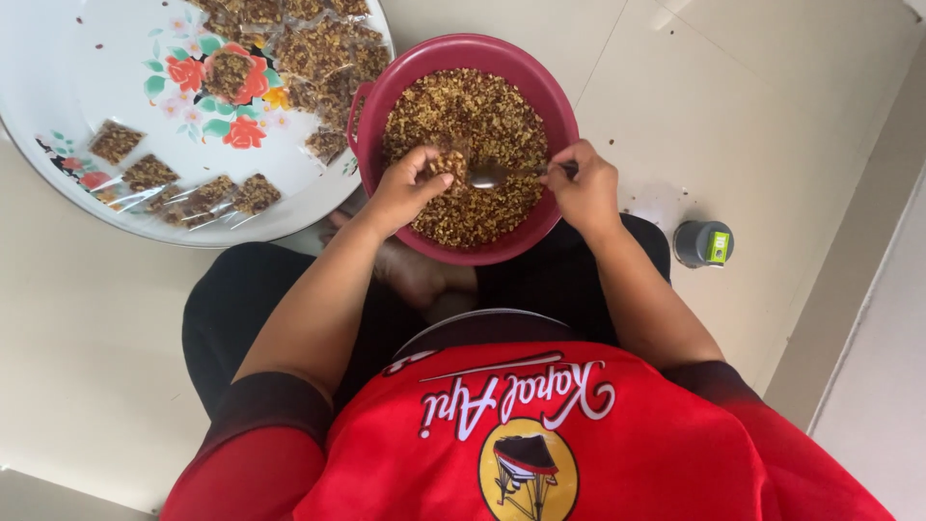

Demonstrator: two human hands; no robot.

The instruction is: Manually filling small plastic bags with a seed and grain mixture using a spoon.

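A dark red plastic bowl rests on my lap, full of a brown crumbly grain mix. My left hand reaches into the bowl and pinches a small clear packet filled with the mix. My right hand grips the handle of a metal spoon, whose bowl lies over the mix, pointing at the packet.
A large white enamel tray with a painted flower pattern sits on the floor at upper left, holding several filled clear packets. A small grey cylinder with a green label stands on the tiled floor to the right.
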